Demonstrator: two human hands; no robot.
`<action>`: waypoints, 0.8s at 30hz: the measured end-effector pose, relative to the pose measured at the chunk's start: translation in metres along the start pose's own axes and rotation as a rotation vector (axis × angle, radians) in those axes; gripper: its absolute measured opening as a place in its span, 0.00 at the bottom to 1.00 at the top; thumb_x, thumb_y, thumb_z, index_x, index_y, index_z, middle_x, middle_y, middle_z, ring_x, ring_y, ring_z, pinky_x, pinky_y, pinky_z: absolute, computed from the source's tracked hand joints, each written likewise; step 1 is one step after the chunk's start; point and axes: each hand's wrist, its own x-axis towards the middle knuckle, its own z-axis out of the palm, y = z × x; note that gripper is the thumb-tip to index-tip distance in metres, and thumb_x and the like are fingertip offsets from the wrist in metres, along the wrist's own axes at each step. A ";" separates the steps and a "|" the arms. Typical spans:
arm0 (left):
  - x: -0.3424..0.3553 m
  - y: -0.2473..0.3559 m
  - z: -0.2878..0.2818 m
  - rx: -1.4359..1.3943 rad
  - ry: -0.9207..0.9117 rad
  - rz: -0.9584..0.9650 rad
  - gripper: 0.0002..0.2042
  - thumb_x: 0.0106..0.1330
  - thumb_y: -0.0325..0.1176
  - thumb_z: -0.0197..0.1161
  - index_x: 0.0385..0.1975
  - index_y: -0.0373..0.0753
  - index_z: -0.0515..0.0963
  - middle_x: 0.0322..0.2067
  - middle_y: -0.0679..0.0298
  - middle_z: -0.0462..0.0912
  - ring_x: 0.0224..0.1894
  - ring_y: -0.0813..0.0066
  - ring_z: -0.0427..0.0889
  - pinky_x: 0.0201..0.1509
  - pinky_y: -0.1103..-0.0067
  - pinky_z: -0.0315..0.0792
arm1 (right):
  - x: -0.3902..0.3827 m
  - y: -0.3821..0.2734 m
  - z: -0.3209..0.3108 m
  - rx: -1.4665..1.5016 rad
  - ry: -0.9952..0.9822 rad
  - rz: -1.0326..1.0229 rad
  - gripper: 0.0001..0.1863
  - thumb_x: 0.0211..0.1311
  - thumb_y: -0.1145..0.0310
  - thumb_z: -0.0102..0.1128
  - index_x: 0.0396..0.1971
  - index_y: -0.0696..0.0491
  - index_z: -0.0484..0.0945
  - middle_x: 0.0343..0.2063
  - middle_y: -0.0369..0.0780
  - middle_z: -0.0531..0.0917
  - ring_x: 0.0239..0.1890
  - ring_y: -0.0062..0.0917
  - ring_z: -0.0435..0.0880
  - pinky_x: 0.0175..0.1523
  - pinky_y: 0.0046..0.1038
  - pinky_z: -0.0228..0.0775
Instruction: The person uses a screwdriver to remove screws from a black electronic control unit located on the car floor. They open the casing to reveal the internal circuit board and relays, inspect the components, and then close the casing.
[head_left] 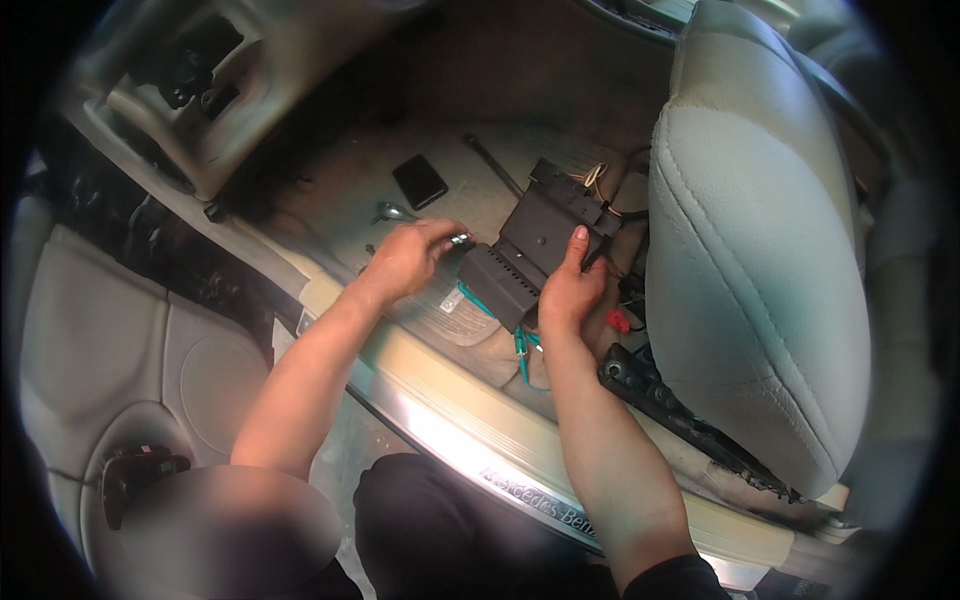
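A black plastic electronics box (545, 232), with a row of small slots along one edge, is tilted above the car's footwell floor. My right hand (572, 285) grips its near right side, thumb on top and fingers underneath. Off the box's left side, my left hand (405, 262) is closed in a pinch on a small shiny metal piece (460, 239) with a dark end, too small to name. Green wires (522, 352) hang below the box's near edge. Yellowish wires (597, 178) loop at its far right corner.
A ratchet wrench (393, 212), a flat black rectangular object (420, 181) and a dark bar (490, 160) lie on the floor mat. A red connector (618, 321) sits near the seat rail (660, 385). The grey seat (750, 250) stands right, the door sill (440, 420) in front.
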 end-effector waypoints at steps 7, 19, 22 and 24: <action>-0.003 -0.038 0.025 0.167 0.016 -0.299 0.13 0.62 0.25 0.58 0.45 0.40 0.82 0.44 0.52 0.85 0.48 0.55 0.84 0.56 0.67 0.75 | -0.002 0.018 0.003 -0.110 -0.015 -0.054 0.29 0.71 0.47 0.58 0.48 0.63 0.77 0.43 0.47 0.84 0.46 0.30 0.82 0.54 0.31 0.71; 0.030 0.090 0.080 0.022 0.387 -0.720 0.07 0.51 0.33 0.71 0.31 0.44 0.85 0.48 0.59 0.82 0.68 0.53 0.60 0.66 0.51 0.58 | -0.009 -0.019 0.000 -0.098 -0.062 0.244 0.48 0.64 0.34 0.56 0.54 0.74 0.72 0.54 0.65 0.76 0.58 0.51 0.76 0.64 0.42 0.64; 0.023 0.069 0.088 -0.037 0.485 -0.692 0.04 0.51 0.31 0.70 0.26 0.46 0.83 0.42 0.65 0.83 0.64 0.56 0.63 0.61 0.54 0.61 | -0.009 0.008 0.006 0.009 -0.113 0.210 0.51 0.63 0.33 0.57 0.50 0.79 0.70 0.49 0.67 0.77 0.54 0.53 0.78 0.61 0.41 0.67; 0.039 0.079 0.098 -0.092 0.385 -0.644 0.04 0.53 0.32 0.69 0.27 0.43 0.83 0.43 0.63 0.83 0.63 0.56 0.64 0.60 0.53 0.61 | 0.002 -0.004 -0.005 -0.047 -0.034 0.171 0.50 0.64 0.35 0.57 0.51 0.79 0.70 0.50 0.67 0.77 0.54 0.52 0.78 0.61 0.41 0.67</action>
